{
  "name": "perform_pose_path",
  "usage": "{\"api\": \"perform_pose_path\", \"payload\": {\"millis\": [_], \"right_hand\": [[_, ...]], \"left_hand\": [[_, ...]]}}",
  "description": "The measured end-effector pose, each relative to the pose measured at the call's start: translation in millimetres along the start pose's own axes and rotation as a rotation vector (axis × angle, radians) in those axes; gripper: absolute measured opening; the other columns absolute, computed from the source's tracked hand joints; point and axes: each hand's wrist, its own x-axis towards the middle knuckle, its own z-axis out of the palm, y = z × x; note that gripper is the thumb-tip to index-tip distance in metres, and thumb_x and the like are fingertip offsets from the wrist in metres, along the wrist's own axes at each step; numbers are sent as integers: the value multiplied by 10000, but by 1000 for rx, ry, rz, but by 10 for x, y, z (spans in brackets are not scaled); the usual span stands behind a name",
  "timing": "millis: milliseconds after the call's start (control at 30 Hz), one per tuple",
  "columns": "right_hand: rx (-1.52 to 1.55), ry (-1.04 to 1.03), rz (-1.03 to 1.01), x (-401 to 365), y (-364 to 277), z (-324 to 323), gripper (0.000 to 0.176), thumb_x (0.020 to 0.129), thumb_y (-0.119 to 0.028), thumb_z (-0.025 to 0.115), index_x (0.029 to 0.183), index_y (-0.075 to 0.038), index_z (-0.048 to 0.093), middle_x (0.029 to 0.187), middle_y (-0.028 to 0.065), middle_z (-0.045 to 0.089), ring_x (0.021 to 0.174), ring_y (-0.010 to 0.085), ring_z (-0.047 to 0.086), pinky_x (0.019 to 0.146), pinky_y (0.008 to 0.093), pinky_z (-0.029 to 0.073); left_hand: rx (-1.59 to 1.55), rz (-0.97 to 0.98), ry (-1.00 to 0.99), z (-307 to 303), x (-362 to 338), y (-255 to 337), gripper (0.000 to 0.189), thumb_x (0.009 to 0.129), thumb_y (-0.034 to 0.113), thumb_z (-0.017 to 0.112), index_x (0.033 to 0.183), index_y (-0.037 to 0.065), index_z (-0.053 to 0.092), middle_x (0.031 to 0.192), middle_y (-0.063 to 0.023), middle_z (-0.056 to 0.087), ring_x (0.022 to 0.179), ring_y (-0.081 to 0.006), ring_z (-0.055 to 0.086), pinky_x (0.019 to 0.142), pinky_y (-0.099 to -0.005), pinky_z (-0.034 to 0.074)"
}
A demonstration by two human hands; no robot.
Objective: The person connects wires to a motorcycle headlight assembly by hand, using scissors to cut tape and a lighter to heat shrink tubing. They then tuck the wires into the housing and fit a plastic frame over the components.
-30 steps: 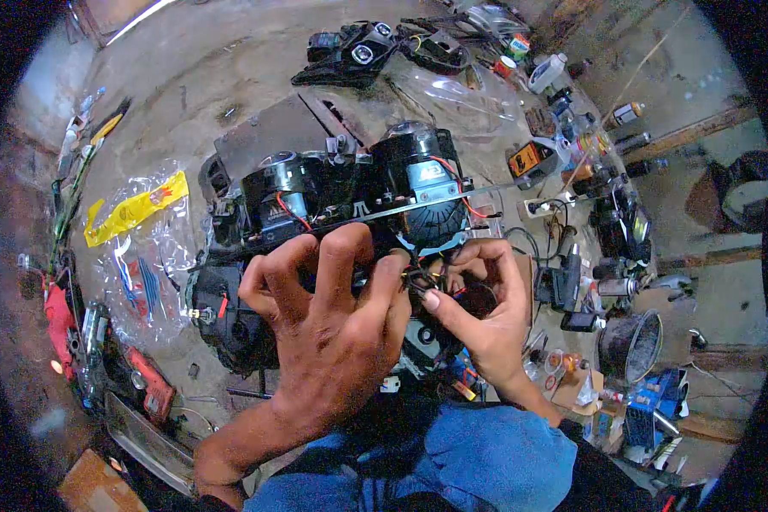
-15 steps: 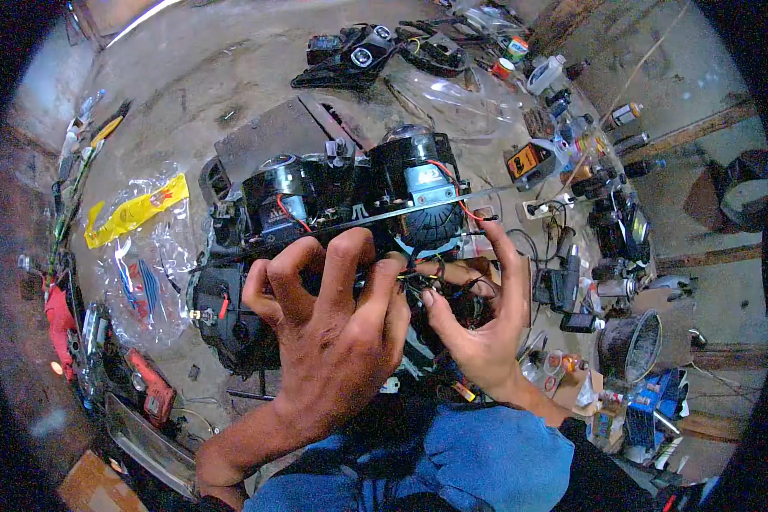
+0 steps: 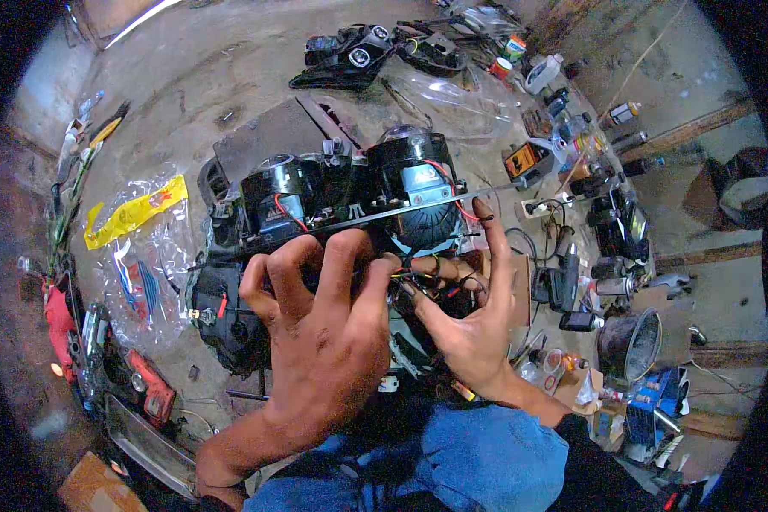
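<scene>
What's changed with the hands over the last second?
The right hand has uncurled. Its fingers, closed over the wires a second ago, are now spread, with the index stretched up to the metal strip and the thumb still at the wires. The left hand stays clawed on the headlight assembly, unmoved.

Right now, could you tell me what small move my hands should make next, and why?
Probably pinch the tangle of thin dark and red wires below the black twin-lens headlight assembly with the right hand: it is splayed, with only its thumb at the wires, while the left hand grips the assembly's lower edge.
</scene>
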Motion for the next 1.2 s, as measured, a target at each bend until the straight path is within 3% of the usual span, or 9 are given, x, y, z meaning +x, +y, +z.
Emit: {"api": "perform_pose_path", "payload": {"millis": [267,300,400,433,567,867,967,1167,1200], "right_hand": [[-66,68,0,-23,10,74,926,793,82,807,1549,-23,281,1162,142,673,1005,180,702,881,308,562],[-47,100,13,-15,-62,92,769,824,9,818,1447,-9,368,1021,130,769,957,182,727,895,324,552],[-13,103,-25,-29,15,78,680,824,4,824,1353,-19,398,1018,116,759,946,158,705,874,309,542],[-61,85,-60,-8,-37,60,557,818,6,823,1239,-18,460,1004,101,729,911,144,674,852,296,530],[-275,4,6,-9,-41,-113,371,802,-14,826,1081,5,584,978,82,677,884,134,637,843,290,531],[-228,21,8,-32,-148,-129,413,789,-37,852,1097,-6,578,936,72,677,863,149,648,814,303,538],[-235,-14,-57,-35,-47,-179,413,793,-38,855,1091,-8,571,925,70,674,849,158,652,792,310,537],[-245,-13,7,-47,-59,-193,390,783,-64,860,1070,-24,598,939,83,679,856,189,656,785,336,529],[-244,-12,4,-42,-60,-200,387,783,-65,860,1068,-27,602,940,82,679,857,193,657,786,339,528]], "left_hand": [[-93,52,-4,-128,39,-164,371,758,94,681,1125,135,711,1105,-31,590,1075,-265,537,964,-454,360],[-129,61,18,-138,40,-195,380,762,75,679,1137,131,708,1094,-44,595,1059,-271,552,956,-445,378],[-329,49,207,-76,-26,-366,389,776,-9,676,1145,109,704,1097,-70,596,1017,-284,577,909,-420,443],[-399,14,247,-156,-36,-361,322,806,-47,691,1097,85,729,1025,-90,641,926,-287,623,794,-412,513],[-675,-179,-120,-506,-242,-285,127,886,51,740,1008,64,773,767,-99,696,617,-228,660,597,-334,547],[-769,-441,-223,-272,-305,-54,308,954,115,714,1256,56,695,917,-189,757,719,-300,761,649,-361,587],[-642,-361,-131,-182,-319,-33,291,973,132,691,1256,63,695,891,-192,752,708,-302,759,629,-364,577],[-670,-490,-350,-282,-180,13,286,1008,167,641,1261,42,687,761,-207,710,626,-317,727,566,-378,534],[-706,-513,-349,-257,-181,13,277,1019,178,630,1245,31,693,756,-164,703,613,-264,690,571,-356,518]]}}
